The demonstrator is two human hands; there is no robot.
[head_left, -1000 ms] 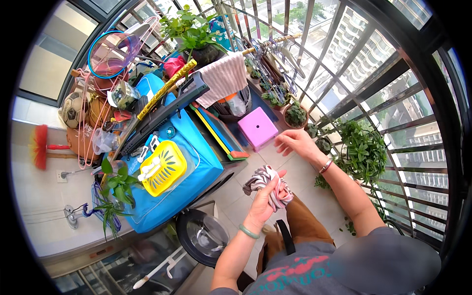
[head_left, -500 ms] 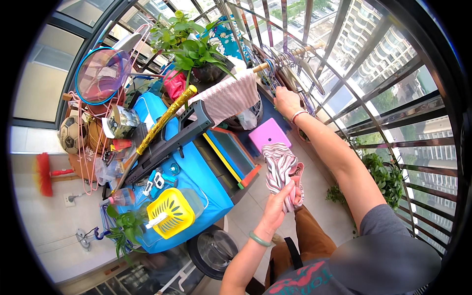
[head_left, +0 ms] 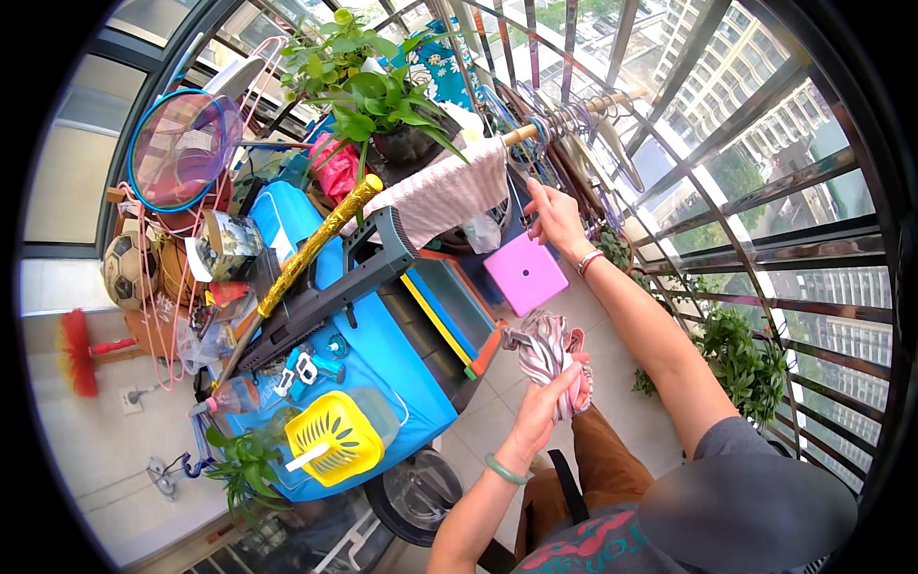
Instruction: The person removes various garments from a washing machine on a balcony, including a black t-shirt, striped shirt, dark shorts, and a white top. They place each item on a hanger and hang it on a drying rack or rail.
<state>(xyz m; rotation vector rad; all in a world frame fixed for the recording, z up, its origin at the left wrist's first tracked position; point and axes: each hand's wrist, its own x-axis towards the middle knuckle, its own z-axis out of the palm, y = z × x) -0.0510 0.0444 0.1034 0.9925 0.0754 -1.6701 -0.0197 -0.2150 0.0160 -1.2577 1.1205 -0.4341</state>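
In my left hand (head_left: 543, 409) is a bunched striped cloth (head_left: 547, 346) in pink, white and grey, the fingers closed round its lower part. My right hand (head_left: 558, 224) is raised over the pink square stool (head_left: 526, 275), just left of the row of clothes hangers (head_left: 574, 143). Its fingers are drawn together near a thin, pale line; what they hold, if anything, is too fine to make out. The hangers are on a wooden pole (head_left: 612, 101), which also carries a pink-and-white striped towel (head_left: 445, 191) to the left of my right hand.
Left stands a blue-covered table (head_left: 421, 402) bearing a yellow basket (head_left: 335, 438), a black toy gun (head_left: 325, 298) and a gold-wrapped stick (head_left: 325, 234). Potted plants (head_left: 382, 105) rise beyond. Metal railings (head_left: 746, 201) curve along the right, with leafy plants (head_left: 736, 354) below.
My right hand has come away from the hangers, moving down and slightly left. My left hand keeps the striped cloth, which is bunched shorter and sits a little lower.
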